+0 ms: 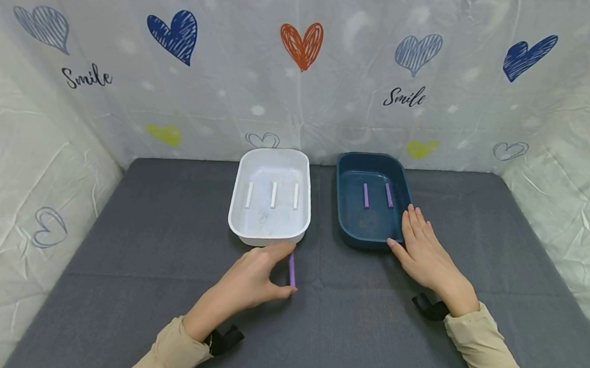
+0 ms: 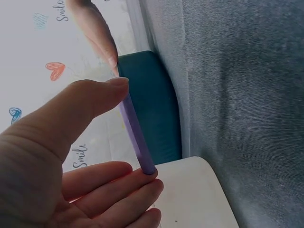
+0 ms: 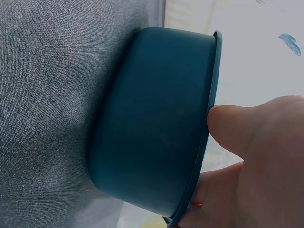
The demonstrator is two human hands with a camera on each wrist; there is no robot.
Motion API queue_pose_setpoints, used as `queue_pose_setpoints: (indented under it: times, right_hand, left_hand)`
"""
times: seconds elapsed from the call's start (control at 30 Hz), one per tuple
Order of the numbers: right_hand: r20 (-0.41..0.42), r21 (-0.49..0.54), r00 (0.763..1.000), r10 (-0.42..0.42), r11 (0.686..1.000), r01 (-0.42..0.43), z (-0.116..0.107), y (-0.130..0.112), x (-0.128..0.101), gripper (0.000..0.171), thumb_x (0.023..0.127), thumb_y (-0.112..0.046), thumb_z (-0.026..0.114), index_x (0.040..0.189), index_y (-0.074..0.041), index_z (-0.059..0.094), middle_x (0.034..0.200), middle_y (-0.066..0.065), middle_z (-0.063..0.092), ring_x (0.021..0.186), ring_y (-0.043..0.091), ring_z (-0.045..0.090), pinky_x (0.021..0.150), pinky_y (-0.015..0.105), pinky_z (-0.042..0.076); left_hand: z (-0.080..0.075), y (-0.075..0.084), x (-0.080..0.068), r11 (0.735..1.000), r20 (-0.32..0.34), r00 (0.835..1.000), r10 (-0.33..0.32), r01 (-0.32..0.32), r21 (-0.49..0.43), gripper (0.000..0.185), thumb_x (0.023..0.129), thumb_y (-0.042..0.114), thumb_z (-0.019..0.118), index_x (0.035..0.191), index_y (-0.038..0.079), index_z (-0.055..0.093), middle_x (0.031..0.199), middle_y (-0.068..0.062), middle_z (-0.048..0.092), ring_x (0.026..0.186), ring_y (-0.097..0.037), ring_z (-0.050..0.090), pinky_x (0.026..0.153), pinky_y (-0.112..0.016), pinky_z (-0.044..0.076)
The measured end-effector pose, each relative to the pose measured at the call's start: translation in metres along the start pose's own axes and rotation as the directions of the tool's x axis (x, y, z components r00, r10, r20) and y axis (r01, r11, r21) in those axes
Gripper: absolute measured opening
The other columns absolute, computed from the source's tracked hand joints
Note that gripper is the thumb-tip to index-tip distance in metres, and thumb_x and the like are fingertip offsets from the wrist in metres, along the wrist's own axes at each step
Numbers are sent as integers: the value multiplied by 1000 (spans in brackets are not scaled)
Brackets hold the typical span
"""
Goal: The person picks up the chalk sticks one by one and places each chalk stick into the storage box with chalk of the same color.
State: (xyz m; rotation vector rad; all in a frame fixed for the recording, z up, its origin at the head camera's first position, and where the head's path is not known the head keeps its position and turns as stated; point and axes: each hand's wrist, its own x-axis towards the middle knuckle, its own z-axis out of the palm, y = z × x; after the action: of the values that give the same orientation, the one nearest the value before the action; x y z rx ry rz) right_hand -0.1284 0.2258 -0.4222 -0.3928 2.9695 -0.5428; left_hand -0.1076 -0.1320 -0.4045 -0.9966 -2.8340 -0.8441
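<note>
Between thumb and fingertips, my left hand point(image 1: 250, 277) pinches a purple stick of chalk point(image 1: 292, 270) by its two ends. It is just in front of the white tub point(image 1: 233, 226), near its right front corner. In the left wrist view the chalk point(image 2: 135, 130) runs from the thumb to the fingers. My right hand point(image 1: 428, 257) rests against the right front corner of the dark teal tub point(image 1: 346, 235), thumb on the front rim and straight fingers along the right side. Two purple chalks point(image 1: 366, 196) lie inside that tub. The white tub holds three white chalks point(image 1: 273, 195).
Both tubs stand side by side toward the back of a table with a dark grey cloth point(image 1: 137, 231). Behind it hangs a pale curtain point(image 1: 244, 66) printed with hearts, and similar cloth flanks both sides. Each wrist wears a black strap point(image 1: 225, 340).
</note>
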Motion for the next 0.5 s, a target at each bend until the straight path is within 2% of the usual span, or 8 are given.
queue_pose_setpoints:
  times: [0.2, 0.5]
  right_hand:
    - [-2, -2, 1000, 0, 1000, 0, 0, 0, 0, 81, 106, -49, 33, 154, 12, 8, 163, 25, -4, 150, 38, -5, 119, 59, 7]
    - [-4, 0, 1000, -2, 1000, 2, 1, 1, 0, 81, 107, -49, 34, 153, 12, 9, 162, 26, -3, 150, 38, -5, 119, 59, 7]
  left_hand:
    - [1, 3, 6, 1000, -10, 1000, 29, -29, -3, 74, 71, 25, 90, 133, -1, 60, 129, -12, 64, 115, -25, 63, 93, -42, 53]
    - [3, 8, 13, 999, 4, 999, 35, -35, -8, 71, 74, 25, 88, 132, -3, 59, 129, -12, 64, 116, -24, 63, 96, -41, 52]
